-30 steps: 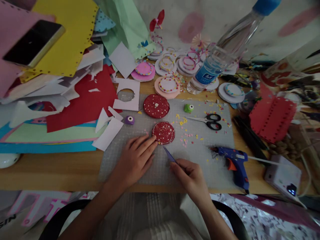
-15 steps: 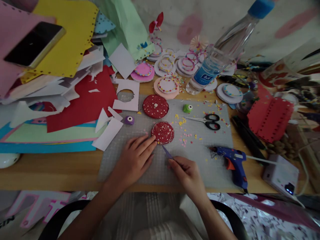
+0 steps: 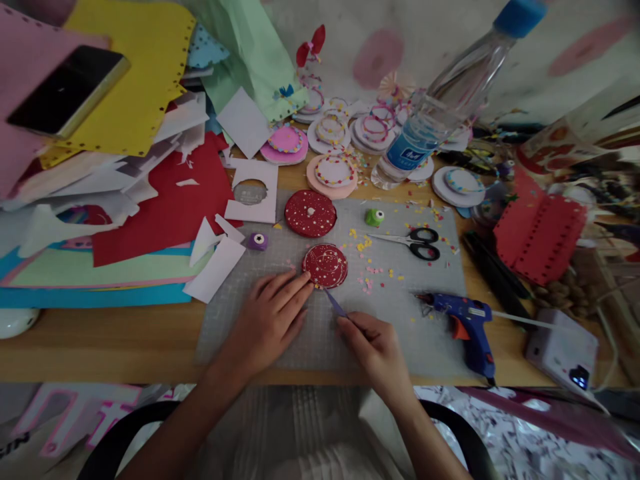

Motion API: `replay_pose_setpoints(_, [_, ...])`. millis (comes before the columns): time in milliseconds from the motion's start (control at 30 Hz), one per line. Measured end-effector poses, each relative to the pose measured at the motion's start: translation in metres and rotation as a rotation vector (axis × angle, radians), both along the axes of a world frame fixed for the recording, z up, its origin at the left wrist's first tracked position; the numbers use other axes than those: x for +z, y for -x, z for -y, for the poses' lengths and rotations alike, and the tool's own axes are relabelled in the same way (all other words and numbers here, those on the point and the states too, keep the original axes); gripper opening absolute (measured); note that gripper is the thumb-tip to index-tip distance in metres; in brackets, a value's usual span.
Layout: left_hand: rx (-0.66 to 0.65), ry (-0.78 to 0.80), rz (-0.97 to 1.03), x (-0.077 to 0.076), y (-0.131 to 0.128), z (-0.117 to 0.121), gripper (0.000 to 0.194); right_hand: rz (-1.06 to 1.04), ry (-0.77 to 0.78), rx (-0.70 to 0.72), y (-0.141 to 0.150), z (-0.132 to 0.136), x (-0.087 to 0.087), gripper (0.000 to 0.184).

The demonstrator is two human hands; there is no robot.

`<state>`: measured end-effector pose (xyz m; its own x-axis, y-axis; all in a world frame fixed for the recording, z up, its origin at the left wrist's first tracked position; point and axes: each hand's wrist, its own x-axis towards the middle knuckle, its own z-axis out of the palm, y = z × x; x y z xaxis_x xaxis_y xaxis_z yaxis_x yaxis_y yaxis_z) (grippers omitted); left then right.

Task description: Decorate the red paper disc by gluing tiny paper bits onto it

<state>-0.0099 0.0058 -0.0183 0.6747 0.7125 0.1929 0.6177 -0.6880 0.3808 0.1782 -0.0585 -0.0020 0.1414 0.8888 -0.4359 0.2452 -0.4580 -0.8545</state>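
Note:
A small red disc with a white star pattern lies on the grey cutting mat. My left hand rests palm down on the mat, fingers stretched out, with fingertips touching the disc's lower left edge. Between my right thumb and fingers are slim purple tweezers; my right hand is closed round them. Their tip points at the disc's lower edge, near tiny yellow stars; whether it grips one is too small to tell. Just above lies a larger red disc with a pale bead at its centre.
Black-handled scissors, a green punch and loose paper bits lie on the mat. A purple punch sits left, a blue glue gun right. Behind stand a water bottle and several beaded rings. Paper sheets fill the left.

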Motion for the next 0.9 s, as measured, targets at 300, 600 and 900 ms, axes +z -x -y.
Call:
replay_pose_setpoints(300, [0.011,0.021,-0.001,0.000,0.000,0.000,0.038,0.009,-0.042,0.018,0.000,0.000,0.002,0.038])
replay_pose_setpoints(600, [-0.007,0.014,0.019,-0.002,0.002,-0.001,0.041,0.103,-0.125,0.012,-0.018,0.017,0.009,0.034])
replay_pose_setpoints(900, [0.020,-0.069,0.115,-0.002,0.002,-0.001,0.036,0.736,-0.442,-0.108,-0.081,0.028,0.023,0.013])
